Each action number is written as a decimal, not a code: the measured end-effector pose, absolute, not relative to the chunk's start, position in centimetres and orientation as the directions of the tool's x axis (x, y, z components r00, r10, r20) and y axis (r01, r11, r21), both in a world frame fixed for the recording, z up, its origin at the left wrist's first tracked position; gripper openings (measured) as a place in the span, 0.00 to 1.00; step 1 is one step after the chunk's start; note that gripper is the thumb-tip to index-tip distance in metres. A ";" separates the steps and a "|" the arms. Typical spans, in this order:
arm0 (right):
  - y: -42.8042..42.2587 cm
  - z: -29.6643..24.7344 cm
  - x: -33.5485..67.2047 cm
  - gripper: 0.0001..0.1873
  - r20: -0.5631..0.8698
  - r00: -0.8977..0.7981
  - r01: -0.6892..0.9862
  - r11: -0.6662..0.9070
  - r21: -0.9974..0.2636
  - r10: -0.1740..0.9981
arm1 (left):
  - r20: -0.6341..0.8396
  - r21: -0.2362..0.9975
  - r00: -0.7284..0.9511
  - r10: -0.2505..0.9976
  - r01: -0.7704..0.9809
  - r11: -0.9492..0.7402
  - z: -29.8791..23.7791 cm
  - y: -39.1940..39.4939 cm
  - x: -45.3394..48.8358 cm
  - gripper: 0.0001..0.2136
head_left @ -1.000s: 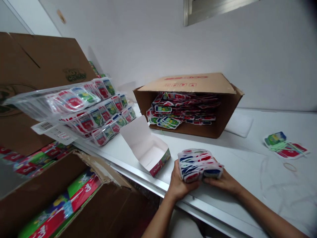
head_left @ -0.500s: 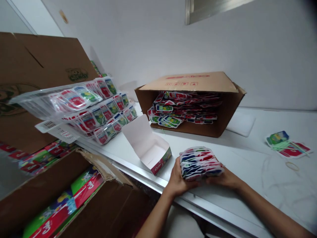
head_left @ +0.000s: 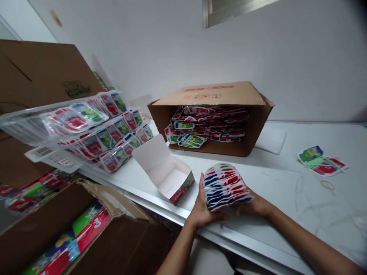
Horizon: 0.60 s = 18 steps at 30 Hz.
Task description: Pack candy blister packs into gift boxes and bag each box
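Between my two hands is a thick stack of candy packets, white-edged with red, blue and green prints. My left hand is closed round the stack's left side, thumb near the bottom. On the opposite side, my right hand grips the lower right of the stack; some of its fingers are hidden behind the packets. Just left of the stack stands a small display box with its white lid raised. The inside shows white, and its front carries a red and green "Cola" print.
A carton on its side holds many packets at the back of the table. Plastic-wrapped packet rows pile up at left. An open carton of printed boxes stands front left. Loose packets with green sticks and a rubber band lie right.
The stack has tipped so more of its packet edges face me, and it looks more fanned. Both hands keep hold of it. The whole view has shifted slightly.
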State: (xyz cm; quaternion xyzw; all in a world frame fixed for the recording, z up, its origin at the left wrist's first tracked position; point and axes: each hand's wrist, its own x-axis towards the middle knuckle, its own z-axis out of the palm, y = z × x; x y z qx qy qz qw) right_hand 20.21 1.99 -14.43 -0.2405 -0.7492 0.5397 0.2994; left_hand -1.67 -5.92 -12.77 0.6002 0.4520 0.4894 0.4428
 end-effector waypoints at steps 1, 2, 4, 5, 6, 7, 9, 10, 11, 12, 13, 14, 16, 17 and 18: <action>2.0 -14.5 20.1 0.54 0.189 -0.689 0.027 0.285 -0.958 0.700 | 0.188 0.975 0.090 0.978 0.105 -0.197 -12.7 -5.9 -1.6 0.63; 1.9 -14.5 20.1 0.53 0.189 -0.674 0.023 0.276 -0.961 0.714 | 0.189 0.975 0.068 0.980 0.109 -0.195 -12.6 -5.9 -1.6 0.58; 2.0 -14.5 19.9 0.49 0.199 -0.654 0.034 0.292 -0.956 0.730 | 0.194 0.971 0.031 0.980 0.138 -0.197 -12.4 -5.8 -1.5 0.48; 2.0 -14.4 19.8 0.45 0.203 -0.653 0.043 0.303 -0.952 0.730 | 0.200 0.967 0.018 0.980 0.156 -0.201 -12.3 -5.8 -1.4 0.44; 2.0 -14.4 19.7 0.40 0.200 -0.654 0.049 0.305 -0.951 0.730 | 0.204 0.965 0.005 0.979 0.169 -0.202 -12.1 -5.8 -1.2 0.41; 2.0 -14.3 19.7 0.36 0.186 -0.652 0.049 0.286 -0.957 0.735 | 0.206 0.964 -0.015 0.978 0.174 -0.201 -11.9 -5.8 -1.0 0.39; 2.3 -13.8 19.5 0.30 0.128 -0.644 0.026 0.189 -0.982 0.754 | 0.200 0.968 -0.068 0.977 0.171 -0.186 -11.4 -5.7 -0.5 0.36; 2.5 -13.3 19.3 0.28 0.088 -0.648 0.012 0.126 -0.992 0.757 | 0.191 0.971 -0.104 0.976 0.165 -0.173 -10.9 -5.7 -0.3 0.34; 2.9 -12.6 19.0 0.27 0.050 -0.655 0.003 0.069 -0.998 0.754 | 0.182 0.975 -0.147 0.972 0.157 -0.159 -10.4 -5.6 -0.1 0.33; 3.4 -11.6 18.5 0.27 0.025 -0.661 -0.003 0.031 -1.000 0.750 | 0.173 0.979 -0.198 0.965 0.144 -0.146 -9.7 -5.5 0.0 0.32; 4.0 -10.4 17.8 0.27 0.015 -0.663 -0.009 0.013 -1.000 0.749 | 0.163 0.983 -0.256 0.953 0.126 -0.134 -8.8 -5.3 -0.2 0.32; 4.7 -8.9 16.8 0.28 0.021 -0.664 -0.020 0.010 -1.000 0.747 | 0.149 0.987 -0.321 0.935 0.104 -0.122 -7.8 -5.2 -0.5 0.32; 6.2 -5.7 14.0 0.31 0.064 -0.666 -0.059 0.033 -0.998 0.743 | 0.114 0.993 -0.460 0.881 0.046 -0.104 -5.4 -4.8 -1.8 0.32; 6.9 -4.2 12.2 0.31 0.088 -0.696 -0.088 0.038 -0.995 0.713 | 0.095 0.995 -0.514 0.853 0.013 -0.103 -4.2 -4.7 -2.8 0.31; 7.6 -2.9 10.3 0.31 0.100 -0.736 -0.105 0.033 -0.994 0.670 | 0.080 0.993 -0.546 0.834 -0.026 -0.112 -3.1 -4.6 -3.8 0.29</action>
